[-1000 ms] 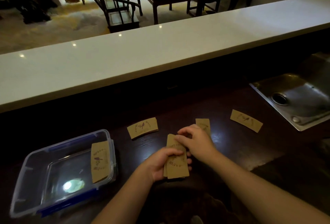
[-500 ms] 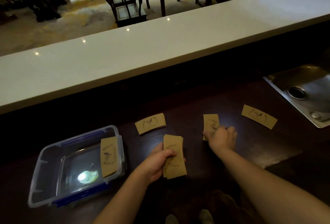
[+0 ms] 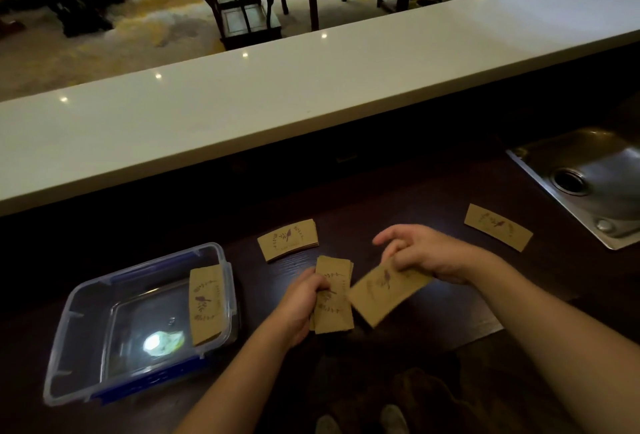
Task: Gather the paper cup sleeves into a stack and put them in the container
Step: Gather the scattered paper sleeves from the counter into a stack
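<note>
My left hand (image 3: 298, 305) clamps a small stack of sleeves (image 3: 334, 295) upright-long on the dark counter (image 3: 450, 198). My right hand (image 3: 426, 253) pinches one sleeve (image 3: 384, 290) by its far end, tilted, its near edge just beside the stack. Another small pile (image 3: 288, 239) lies behind the stack, apart from it. A single sleeve (image 3: 498, 227) sits near the sink's (image 3: 540, 170) rim. The clear container (image 3: 135, 322) stands left, one sleeve (image 3: 205, 303) leaning against its right wall. Bare counter lies between my hands and the container.
</note>
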